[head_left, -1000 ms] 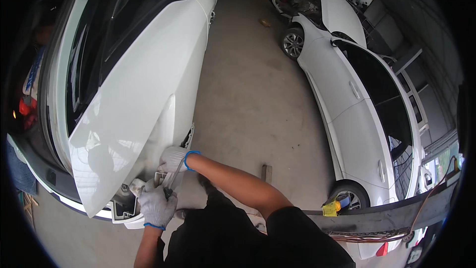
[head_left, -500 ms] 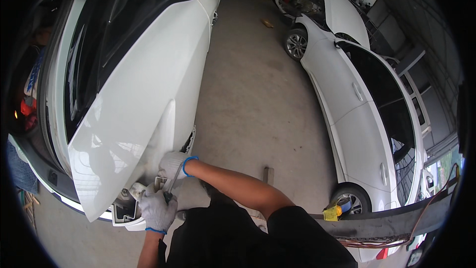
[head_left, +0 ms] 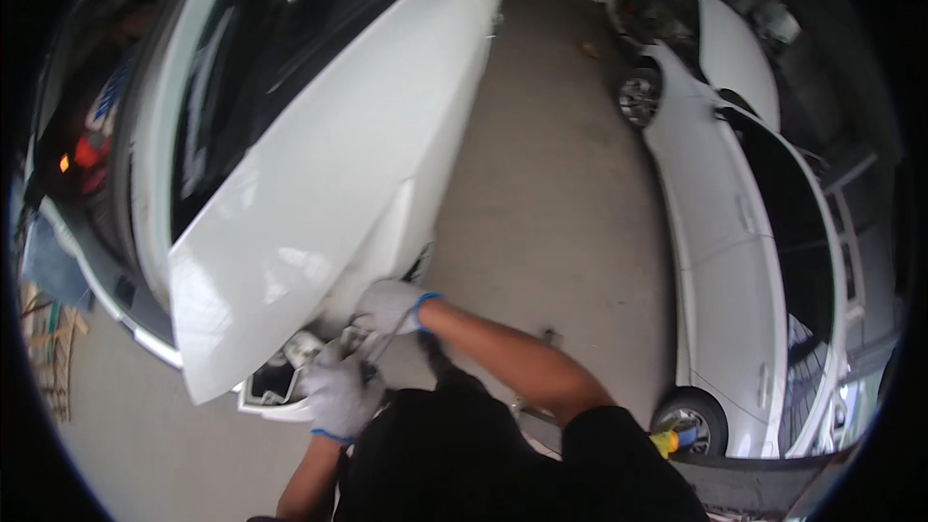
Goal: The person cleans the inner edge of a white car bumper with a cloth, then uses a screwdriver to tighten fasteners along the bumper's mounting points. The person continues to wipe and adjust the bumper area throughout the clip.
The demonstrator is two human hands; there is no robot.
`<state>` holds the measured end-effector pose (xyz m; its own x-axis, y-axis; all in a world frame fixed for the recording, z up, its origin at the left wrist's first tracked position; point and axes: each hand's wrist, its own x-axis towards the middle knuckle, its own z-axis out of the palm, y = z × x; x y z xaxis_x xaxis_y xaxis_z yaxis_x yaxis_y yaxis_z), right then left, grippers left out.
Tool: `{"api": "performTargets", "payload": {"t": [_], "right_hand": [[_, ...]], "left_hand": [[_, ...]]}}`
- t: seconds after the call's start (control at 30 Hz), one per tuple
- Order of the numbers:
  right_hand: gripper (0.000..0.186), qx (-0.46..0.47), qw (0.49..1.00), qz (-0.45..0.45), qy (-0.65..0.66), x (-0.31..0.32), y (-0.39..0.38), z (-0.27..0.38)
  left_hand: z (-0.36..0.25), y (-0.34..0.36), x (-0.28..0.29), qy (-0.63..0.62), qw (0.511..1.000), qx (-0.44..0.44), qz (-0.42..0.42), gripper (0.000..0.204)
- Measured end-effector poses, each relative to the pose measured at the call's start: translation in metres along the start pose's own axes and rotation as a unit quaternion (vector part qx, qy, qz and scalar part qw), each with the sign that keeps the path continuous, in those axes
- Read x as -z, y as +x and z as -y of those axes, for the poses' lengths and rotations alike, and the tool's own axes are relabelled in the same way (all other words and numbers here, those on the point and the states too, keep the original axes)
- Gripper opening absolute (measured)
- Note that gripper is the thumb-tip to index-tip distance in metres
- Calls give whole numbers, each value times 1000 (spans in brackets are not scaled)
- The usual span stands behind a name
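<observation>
My left hand (head_left: 340, 394), in a grey-white knit glove with a blue cuff, is closed around what looks like a screwdriver. The thin metal shaft (head_left: 390, 336) slants up past my other hand; motion blur hides its tip. Just beyond, my gloved right hand (head_left: 391, 306) has curled fingers at the edge of the white car part, and what they hold is hidden. Beside my left hand lies a white frame-like part (head_left: 280, 387) with a dark opening and a whitish fitting (head_left: 303, 348). Over both hands extends a large glossy white body panel (head_left: 319, 203).
Along the right stands a white car (head_left: 720, 232) with its bonnet raised. Concrete floor (head_left: 561, 193) lies between the vehicles. A yellow object (head_left: 665, 442) sits by the car's near wheel (head_left: 694, 425). Wooden slats (head_left: 53, 358) are at the far left.
The whole view has shifted, so the vehicles and hands appear farther right, and the picture is blurrier. Both hands stay at the same white part, the tool still in the left.
</observation>
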<state>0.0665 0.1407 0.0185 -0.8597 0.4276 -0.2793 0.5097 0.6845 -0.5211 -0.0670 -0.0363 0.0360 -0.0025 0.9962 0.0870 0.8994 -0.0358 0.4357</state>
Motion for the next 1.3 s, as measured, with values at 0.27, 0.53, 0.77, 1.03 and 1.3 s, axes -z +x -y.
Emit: {"api": "performTargets", "payload": {"t": [0.27, 0.53, 0.77, 1.03, 1.3], "right_hand": [[33, -6, 987, -97, 125, 3, -31, -6], [21, 7, 939, -174, 296, -18, -124, -26], [22, 264, 924, -7, 275, 38, -98, -68], [66, 256, 885, 222, 318, 71, -112, -134], [74, 185, 917, 237, 264, 79, -118, -163]], "left_hand": [[-9, 12, 5, -9, 1000, -6, -18, 30], [-26, 15, 24, -20, 998, 48, 32, 34], [-103, 21, 0, 29, 989, 110, -96, 22], [-202, 83, -88, -310, 867, 240, -306, 26], [-207, 110, -107, -212, 917, 161, -297, 26]]}}
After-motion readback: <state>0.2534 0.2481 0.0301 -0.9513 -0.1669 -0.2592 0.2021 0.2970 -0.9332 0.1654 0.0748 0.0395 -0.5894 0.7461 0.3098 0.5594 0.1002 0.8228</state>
